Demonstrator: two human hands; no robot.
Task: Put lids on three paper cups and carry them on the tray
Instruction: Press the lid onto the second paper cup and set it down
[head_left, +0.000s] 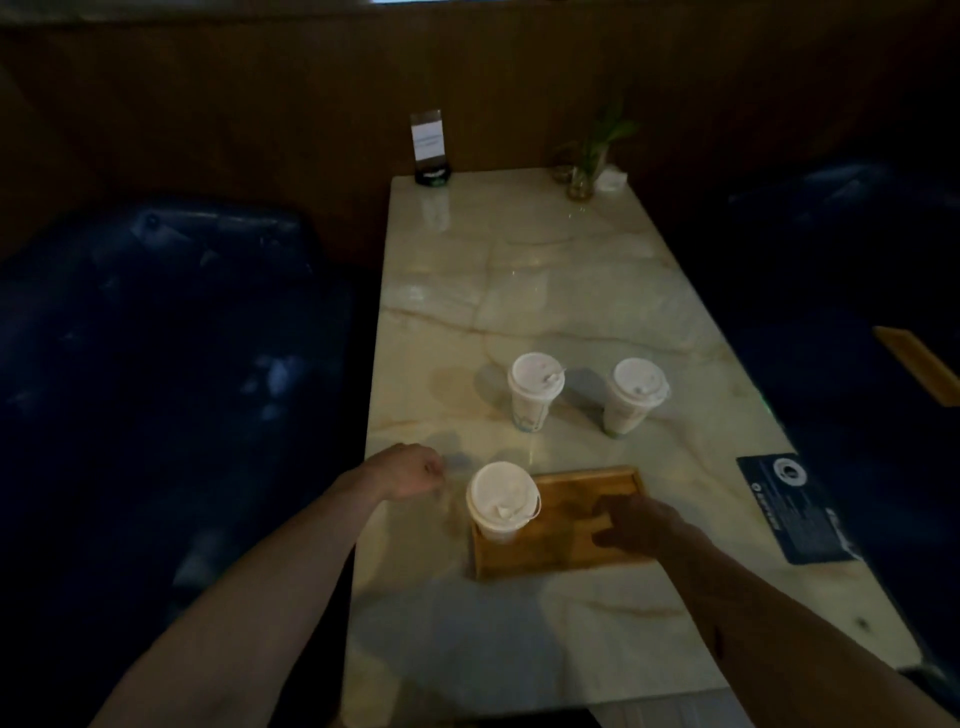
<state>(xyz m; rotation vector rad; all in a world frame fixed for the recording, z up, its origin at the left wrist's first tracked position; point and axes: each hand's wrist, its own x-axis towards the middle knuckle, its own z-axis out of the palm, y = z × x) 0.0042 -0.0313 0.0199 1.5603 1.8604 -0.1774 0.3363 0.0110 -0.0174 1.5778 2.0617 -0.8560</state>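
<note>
Dim booth, marble bench (545, 291) between dark padded seats. Wooden tray (582, 551) near the front edge, one lidded paper cup (501, 501) standing upright in its left end. Two more lidded cups farther back on the bare bench, well apart from the tray: left cup (535, 389) and right cup (634, 395), both upright. Left hand (410, 470) just beside the tray cup, fingers curled in, gripping nothing visible. Right hand (636, 527) over the tray's right half, fingers loosely bent and slightly spread, holding nothing; touching the wood or not, cannot tell. Sign stand (430, 148) and small plant vase (584, 174) at the far end; dark card (795, 506) on the right edge.
</note>
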